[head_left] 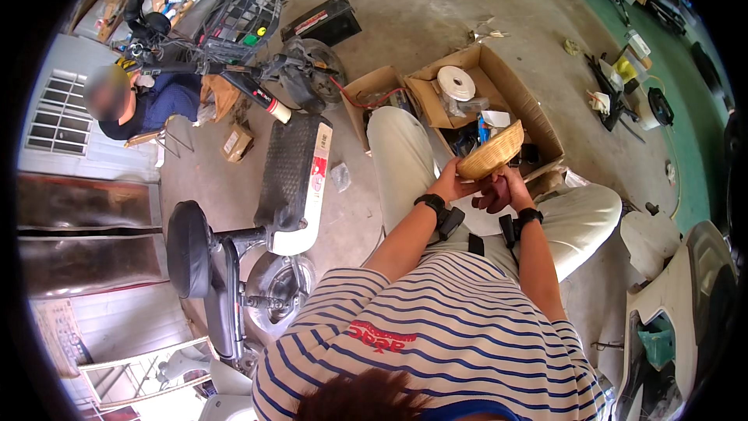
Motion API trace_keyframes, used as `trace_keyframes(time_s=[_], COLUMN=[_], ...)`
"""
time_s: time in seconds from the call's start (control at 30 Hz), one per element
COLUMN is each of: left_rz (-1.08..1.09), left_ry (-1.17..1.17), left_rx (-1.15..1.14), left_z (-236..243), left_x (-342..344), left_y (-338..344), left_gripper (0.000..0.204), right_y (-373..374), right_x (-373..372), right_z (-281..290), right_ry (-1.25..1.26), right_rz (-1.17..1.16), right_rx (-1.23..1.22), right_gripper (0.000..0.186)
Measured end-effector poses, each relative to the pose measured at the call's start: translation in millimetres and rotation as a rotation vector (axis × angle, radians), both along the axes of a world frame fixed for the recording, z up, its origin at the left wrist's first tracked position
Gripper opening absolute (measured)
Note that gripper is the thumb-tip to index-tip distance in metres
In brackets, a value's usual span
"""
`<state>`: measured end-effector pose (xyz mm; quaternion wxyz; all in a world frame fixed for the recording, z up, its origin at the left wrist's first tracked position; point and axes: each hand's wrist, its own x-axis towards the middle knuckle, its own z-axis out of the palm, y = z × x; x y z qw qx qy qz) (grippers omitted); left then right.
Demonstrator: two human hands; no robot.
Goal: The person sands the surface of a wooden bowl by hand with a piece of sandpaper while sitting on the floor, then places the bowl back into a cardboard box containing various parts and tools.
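Between my knees, my left hand (pixel 453 185) grips the near left edge of a shallow woven basket (pixel 492 153), which is tilted up on its side. Close by on the right, my right hand (pixel 510 185) is closed around a dark red, soft-looking item (pixel 491 197) just under the basket; its exact kind cannot be made out. Some right-hand fingers are hidden behind that item and the basket. Just beyond stands an open cardboard box (pixel 538 121) with a white roll (pixel 456 83), plastic wrapping and small parts in it.
An electric scooter (pixel 292 179) stands to my left, its seat (pixel 188 249) nearest me. Past it sits another person (pixel 160 101). A smaller box (pixel 374 86) and a black battery (pixel 323 22) lie ahead; a white scooter body panel (pixel 701 296) is at the right.
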<state>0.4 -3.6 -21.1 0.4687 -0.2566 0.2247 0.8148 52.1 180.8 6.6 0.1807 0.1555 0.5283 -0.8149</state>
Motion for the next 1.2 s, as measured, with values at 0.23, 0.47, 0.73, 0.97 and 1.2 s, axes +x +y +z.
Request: trace_keyframes(time_s=[0.23,0.47,0.73,0.97,1.2], left_rz=[-0.010,-0.056,0.016,-0.010,-0.015], left_ry=[0.265,0.341,0.382,0.438,0.337], left_rx=[-0.221,-0.151,-0.347,-0.442,-0.336], left_z=[-3,-16,7,5,7], left_x=[4,-3,3,7,7], left_y=[5,2,17,9,8], left_gripper=[0.037,0.047,0.068,0.069,0.058], right_y=[8,15,31,13,19], right_x=[1,3,7,10,4], right_z=[-14,-51,-84,-49,-35], right_ry=[-0.085,-0.145,-0.175,-0.184,-0.290], right_rz=[-0.171,-0.213,-0.311,-0.335,-0.262], right_rx=[0.154,0.042,0.038,-0.187,-0.202], right_gripper=[0.023,0.041,0.043,0.041,0.032])
